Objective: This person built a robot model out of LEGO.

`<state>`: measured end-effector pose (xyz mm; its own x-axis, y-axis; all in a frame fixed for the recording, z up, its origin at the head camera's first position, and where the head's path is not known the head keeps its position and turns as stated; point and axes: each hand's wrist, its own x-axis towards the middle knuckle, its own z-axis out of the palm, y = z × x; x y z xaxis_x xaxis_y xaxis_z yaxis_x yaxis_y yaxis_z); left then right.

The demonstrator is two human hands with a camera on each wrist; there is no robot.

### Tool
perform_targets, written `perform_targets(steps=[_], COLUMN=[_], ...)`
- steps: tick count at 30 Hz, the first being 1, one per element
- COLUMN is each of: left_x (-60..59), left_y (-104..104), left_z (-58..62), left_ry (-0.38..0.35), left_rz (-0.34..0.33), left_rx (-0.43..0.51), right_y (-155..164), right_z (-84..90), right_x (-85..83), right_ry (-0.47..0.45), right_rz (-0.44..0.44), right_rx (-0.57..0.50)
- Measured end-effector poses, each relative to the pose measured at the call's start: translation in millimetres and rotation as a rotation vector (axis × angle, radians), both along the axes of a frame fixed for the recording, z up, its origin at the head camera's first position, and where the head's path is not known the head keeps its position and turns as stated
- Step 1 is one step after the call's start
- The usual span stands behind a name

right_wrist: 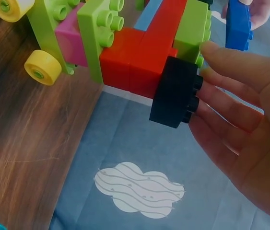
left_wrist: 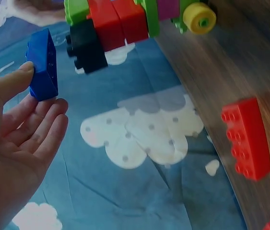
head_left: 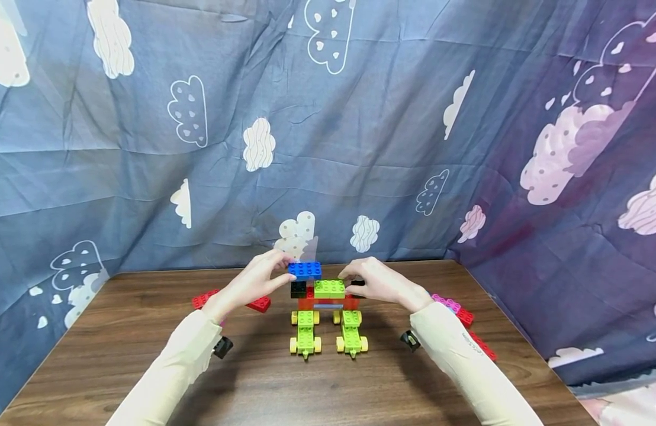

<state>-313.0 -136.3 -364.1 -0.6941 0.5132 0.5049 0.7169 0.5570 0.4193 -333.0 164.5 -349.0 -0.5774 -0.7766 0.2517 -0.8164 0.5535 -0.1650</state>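
Note:
A blue brick (left_wrist: 42, 67) is pinched between the thumb and fingers of my left hand (head_left: 263, 275). It hangs just above a black brick (left_wrist: 87, 47) at the left end of a built structure. Green wheeled bases (head_left: 305, 340) with yellow wheels carry the build, with red bricks (right_wrist: 142, 62) stacked higher up. A lime green brick (head_left: 330, 289) lies across the top middle. My right hand (head_left: 375, 279) is at the build's right end, its fingertips at the lime green brick and a second black brick (right_wrist: 175, 93).
Red bricks (head_left: 260, 303) lie on the wooden table (head_left: 253, 390) to the left. Pink bricks (head_left: 446, 303) and more red ones lie beyond my right forearm. Small black pieces (head_left: 410, 340) sit near both forearms. A cloud-patterned blue cloth (head_left: 221, 177) hangs behind the table.

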Motion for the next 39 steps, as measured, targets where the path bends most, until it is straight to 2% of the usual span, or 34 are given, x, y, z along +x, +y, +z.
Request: perform_targets(steps=[6,13,23,30,39], left_x=[-0.4,-1.6,-2.0,-4.2,-7.7], left_y=[14,27,42,47,47], left_z=[-0.7,-2.1,-4.6,-8.3,-13.3], left_ry=[-0.006,0.013,0.007,0.006,-0.04], left_rz=[-0.035,-0.041,-0.04,-0.045,-0.029], left_rx=[-0.025,-0.052,-0.052,-0.063,-0.065], right_y=[3,5,3,0,-1], right_z=[2.2,5.2,10.4,8.7,9.6], right_x=[0.5,1.5,5.2,3.9,3.7], right_ry=[-0.007,0.025,-0.021,-0.021,0.0], right_rz=[-0.018,-0.01,-0.044,-0.048,-0.037], right_rx=[-0.009,-0.023,-0.038,-0.042,-0.029])
